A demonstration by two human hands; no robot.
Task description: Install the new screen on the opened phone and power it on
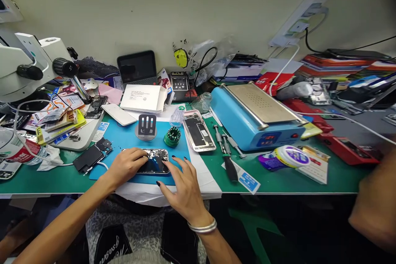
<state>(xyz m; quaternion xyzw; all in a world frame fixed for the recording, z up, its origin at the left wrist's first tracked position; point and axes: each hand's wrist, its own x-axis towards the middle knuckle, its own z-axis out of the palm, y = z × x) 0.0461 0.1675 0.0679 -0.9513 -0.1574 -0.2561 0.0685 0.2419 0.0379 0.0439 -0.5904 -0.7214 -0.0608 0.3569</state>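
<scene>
An opened phone [154, 161] lies on a blue work mat [123, 136] at the bench's front edge. My left hand [125, 166] rests over the phone's left end, fingers curled down on it. My right hand [182, 183] lies flat beside the phone's right end, fingers spread, fingertips touching its edge and the mat. A silver bangle sits on the right wrist. Behind the phone stand a grey phone stand [146, 127] and a green screwdriver-bit holder [172, 136].
A second opened phone [199, 131] and screwdrivers [227, 152] lie right of the mat. A blue heating plate machine [256, 117] stands further right. A microscope [27, 66] and clutter fill the left. Another person's arm [375, 202] shows at the right edge.
</scene>
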